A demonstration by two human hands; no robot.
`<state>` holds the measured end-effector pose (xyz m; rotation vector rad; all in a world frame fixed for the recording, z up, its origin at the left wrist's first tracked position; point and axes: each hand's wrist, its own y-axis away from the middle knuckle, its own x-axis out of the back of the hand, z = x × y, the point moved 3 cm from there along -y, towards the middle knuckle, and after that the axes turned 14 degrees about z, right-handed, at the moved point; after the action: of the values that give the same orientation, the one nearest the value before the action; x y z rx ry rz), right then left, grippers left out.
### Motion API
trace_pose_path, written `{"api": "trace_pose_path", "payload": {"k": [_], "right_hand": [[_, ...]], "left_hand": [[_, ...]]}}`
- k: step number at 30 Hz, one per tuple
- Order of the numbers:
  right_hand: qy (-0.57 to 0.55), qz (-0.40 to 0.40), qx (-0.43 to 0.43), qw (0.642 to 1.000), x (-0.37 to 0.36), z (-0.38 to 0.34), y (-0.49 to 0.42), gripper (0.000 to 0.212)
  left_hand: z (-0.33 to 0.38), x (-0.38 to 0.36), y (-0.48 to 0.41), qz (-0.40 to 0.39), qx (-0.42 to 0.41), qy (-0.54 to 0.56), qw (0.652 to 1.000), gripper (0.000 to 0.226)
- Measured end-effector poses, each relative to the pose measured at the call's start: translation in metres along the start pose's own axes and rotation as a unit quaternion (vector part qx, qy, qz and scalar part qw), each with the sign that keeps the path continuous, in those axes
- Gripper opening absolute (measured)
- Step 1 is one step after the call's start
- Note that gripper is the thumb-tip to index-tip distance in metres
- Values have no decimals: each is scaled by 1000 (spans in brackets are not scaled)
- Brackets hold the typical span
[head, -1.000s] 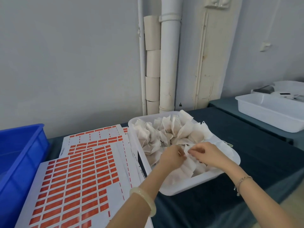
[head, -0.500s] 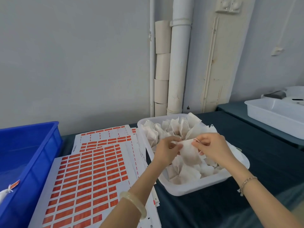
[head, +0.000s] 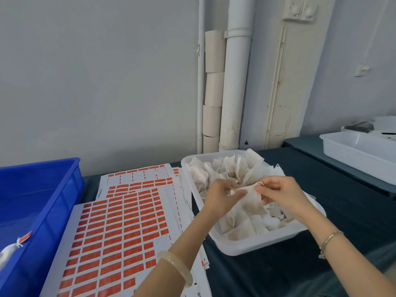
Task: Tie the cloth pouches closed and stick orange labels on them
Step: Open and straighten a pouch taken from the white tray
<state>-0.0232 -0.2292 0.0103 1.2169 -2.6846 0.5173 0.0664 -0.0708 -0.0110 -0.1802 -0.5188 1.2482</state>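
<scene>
Pinching one pouch (head: pixel 250 200) above the white tray (head: pixel 246 245), your left hand (head: pixel 222 197) and right hand (head: pixel 282 194) grip its top corners.

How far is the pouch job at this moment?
Done: one tied white cloth pouch bearing an orange label lies in the blue plastic crate. In hand: left hand and right hand pinch the mouth of a second cloth pouch above the white plastic tray. Left: that tray's pile of pouches, no labels visible.
</scene>
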Motion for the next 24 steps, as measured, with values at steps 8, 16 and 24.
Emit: {"api": "trace_pose_path", "payload": {"k": [8, 16, 24], "right_hand": [[-117, -27, 29, 992, -14, -33, 20, 11], [-172, -93, 45, 980, -95, -71, 50, 6], [-54, -90, 192, 976, -174, -97, 82, 4]], "left_hand": [[10, 25, 22, 60, 17, 83, 995, 5], [7, 103, 49, 145, 56, 84, 984, 10], [-3, 182, 71, 253, 133, 38, 957, 8]]}}
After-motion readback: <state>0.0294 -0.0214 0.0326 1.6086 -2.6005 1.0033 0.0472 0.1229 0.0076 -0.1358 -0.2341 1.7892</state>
